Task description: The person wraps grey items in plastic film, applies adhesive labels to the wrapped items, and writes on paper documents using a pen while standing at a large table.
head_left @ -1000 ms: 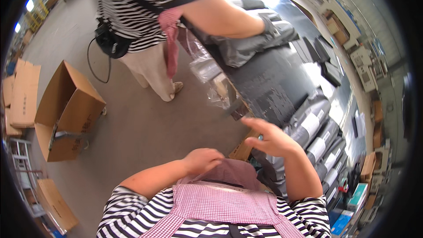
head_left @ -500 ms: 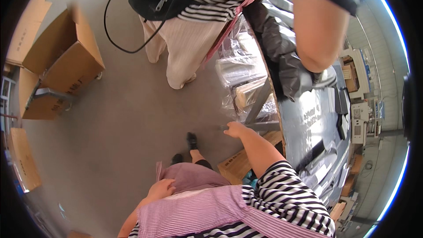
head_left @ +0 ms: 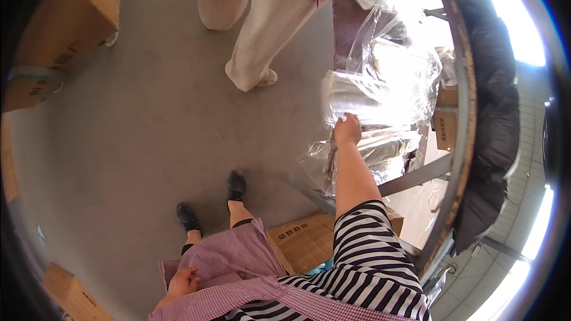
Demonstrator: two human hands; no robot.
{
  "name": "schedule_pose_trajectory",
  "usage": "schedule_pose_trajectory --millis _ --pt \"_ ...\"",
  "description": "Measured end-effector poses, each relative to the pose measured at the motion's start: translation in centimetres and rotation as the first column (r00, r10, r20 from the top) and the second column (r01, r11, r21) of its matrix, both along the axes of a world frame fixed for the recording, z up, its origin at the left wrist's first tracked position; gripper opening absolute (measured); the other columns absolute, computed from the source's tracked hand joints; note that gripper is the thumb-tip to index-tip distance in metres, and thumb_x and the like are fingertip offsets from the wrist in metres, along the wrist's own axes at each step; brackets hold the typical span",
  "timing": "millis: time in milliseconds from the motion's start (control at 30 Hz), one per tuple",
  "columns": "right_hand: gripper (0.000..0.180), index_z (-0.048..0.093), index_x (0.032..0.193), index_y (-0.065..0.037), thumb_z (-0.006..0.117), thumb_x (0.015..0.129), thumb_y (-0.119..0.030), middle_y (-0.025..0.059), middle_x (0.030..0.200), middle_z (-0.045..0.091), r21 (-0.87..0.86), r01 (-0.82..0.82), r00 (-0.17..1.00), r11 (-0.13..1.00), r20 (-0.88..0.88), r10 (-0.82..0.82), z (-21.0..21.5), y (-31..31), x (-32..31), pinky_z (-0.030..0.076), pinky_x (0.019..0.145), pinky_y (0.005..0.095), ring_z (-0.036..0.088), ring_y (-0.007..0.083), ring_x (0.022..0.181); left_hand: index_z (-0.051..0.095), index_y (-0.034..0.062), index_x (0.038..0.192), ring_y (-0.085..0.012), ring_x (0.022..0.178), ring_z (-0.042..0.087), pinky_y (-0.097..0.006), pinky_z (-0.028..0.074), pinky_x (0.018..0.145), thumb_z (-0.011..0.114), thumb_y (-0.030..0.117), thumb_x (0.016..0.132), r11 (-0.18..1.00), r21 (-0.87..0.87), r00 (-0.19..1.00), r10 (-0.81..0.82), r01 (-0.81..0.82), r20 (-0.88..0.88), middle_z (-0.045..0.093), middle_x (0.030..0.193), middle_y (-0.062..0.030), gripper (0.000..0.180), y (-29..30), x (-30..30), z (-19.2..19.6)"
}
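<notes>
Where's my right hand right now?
Head view, right of centre: the right hand reaches up to the clear plastic bags hanging off the table edge.

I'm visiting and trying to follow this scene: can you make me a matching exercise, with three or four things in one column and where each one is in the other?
Things:
1. right hand
2. left hand
3. black shoes
4. cardboard box

Places:
A. on the grey floor
B. against the checked apron
C. on the clear plastic bags
D. under the table frame, beside the striped sleeve

Pairs: 1-C, 2-B, 3-A, 4-D
</notes>
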State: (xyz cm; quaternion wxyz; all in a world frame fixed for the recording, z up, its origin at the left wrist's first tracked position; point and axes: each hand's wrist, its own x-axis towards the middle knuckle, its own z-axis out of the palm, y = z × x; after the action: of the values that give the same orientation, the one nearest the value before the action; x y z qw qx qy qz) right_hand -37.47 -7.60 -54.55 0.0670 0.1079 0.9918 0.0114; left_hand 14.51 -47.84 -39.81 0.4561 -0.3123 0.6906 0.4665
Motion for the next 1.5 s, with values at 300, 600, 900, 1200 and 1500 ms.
schedule_pose_trajectory --millis 300,600,900,1200,1500 --pt "0.019 0.075 0.089 -0.009 0.060 0.089 -0.021 0.0093 0.106 0.064 0.216 -0.074 0.995 0.974 -0.054 0.088 -3.6 1.5 -2.3 0.048 0.091 0.0414 0.059 0.0291 0.105 0.064 0.0032 0.117 -0.0311 0.091 0.067 -0.040 0.053 0.082 0.066 0.017 0.085 0.990 -0.071 0.993 -0.118 0.120 0.020 0.066 0.104 -0.0181 0.035 1.4 -4.6 -1.5" --pt "0.014 0.068 0.079 -0.010 0.079 0.077 -0.019 0.0092 0.088 0.065 -0.185 0.231 0.933 0.955 -0.237 -0.271 1.0 3.3 -3.8 0.049 0.080 0.0441 0.063 0.0309 0.089 0.063 0.0025 0.117 -0.0306 0.095 0.066 -0.040 0.053 0.084 0.067 0.016 0.085 0.992 -0.055 0.992 -0.115 0.112 -0.054 0.065 0.110 -0.0170 0.035 0.8 -7.3 -0.8" --pt "0.032 0.063 0.088 -0.005 0.052 0.098 -0.033 0.0168 0.094 0.068 -0.034 0.039 0.999 0.999 -0.016 -0.040 1.0 8.9 -4.4 0.050 0.082 0.0488 0.064 0.0384 0.093 0.064 0.0033 0.117 -0.0302 0.096 0.066 -0.039 0.053 0.085 0.068 0.017 0.084 0.992 -0.068 0.991 -0.110 0.105 -0.075 0.066 0.109 -0.0166 0.036 -0.5 -6.5 -1.1" --pt "0.025 0.065 0.095 -0.007 0.053 0.094 -0.028 0.0202 0.105 0.068 -0.240 0.246 0.942 0.939 -0.169 -0.290 10.3 0.6 -7.0 0.048 0.090 0.0478 0.062 0.0398 0.104 0.065 0.0036 0.114 -0.0307 0.094 0.067 -0.038 0.053 0.083 0.066 0.016 0.084 0.995 -0.081 0.984 -0.078 0.066 -0.158 0.067 0.104 -0.0168 0.032 -0.3 -6.2 -1.2" --pt "0.015 0.057 0.085 -0.002 0.052 0.095 -0.012 0.0196 0.089 0.065 -0.206 0.075 0.890 0.976 -0.428 -0.159 12.3 3.2 -5.6 0.046 0.072 0.0488 0.061 0.0405 0.081 0.065 0.0032 0.112 -0.0322 0.091 0.066 -0.040 0.053 0.082 0.066 0.015 0.084 0.984 -0.079 0.918 -0.178 0.160 -0.354 0.066 0.103 -0.0171 0.030 -0.8 -10.9 0.3"
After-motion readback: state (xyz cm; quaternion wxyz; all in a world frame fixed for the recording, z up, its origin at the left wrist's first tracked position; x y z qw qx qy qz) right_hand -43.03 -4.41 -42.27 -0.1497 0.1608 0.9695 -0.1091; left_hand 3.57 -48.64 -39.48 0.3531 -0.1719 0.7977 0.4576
